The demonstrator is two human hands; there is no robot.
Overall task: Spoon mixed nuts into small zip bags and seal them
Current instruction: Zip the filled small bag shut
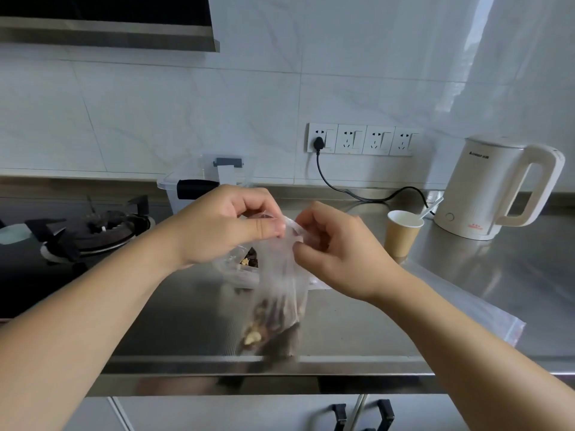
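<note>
Stainless steel makes up the counter (466, 306), whose front lip runs across the lower part of the view, and just above that lip hangs the small zip bag (280, 281), clear of the surface as far as the blur lets me judge. Its long axis runs close to vertical, leaning a little so the mouth sits up and slightly right while the closed bottom points down toward the counter edge; the mixed nuts (264, 321) have settled into that bottom end, which is likely why it is held by its top, letting the weight keep the load away from the zip. The left hand (224, 225) pinches the left end of the mouth between thumb and curled fingers, and the right hand (329, 247) pinches the right end, fingers curled in, the strip drawn between them, a hold that looks suited to pressing the seal shut. To the right lies a flat stack of empty bags (485, 312). Just behind the held bag sits a larger open supply bag (245, 262) of nuts, within easy reach. Farther back stand a paper cup (401, 234) with a spoon (431, 208) in it, a white kettle (494, 188), a clear lidded box (199, 181), a gas burner (99, 228) and wall sockets (364, 140).
</note>
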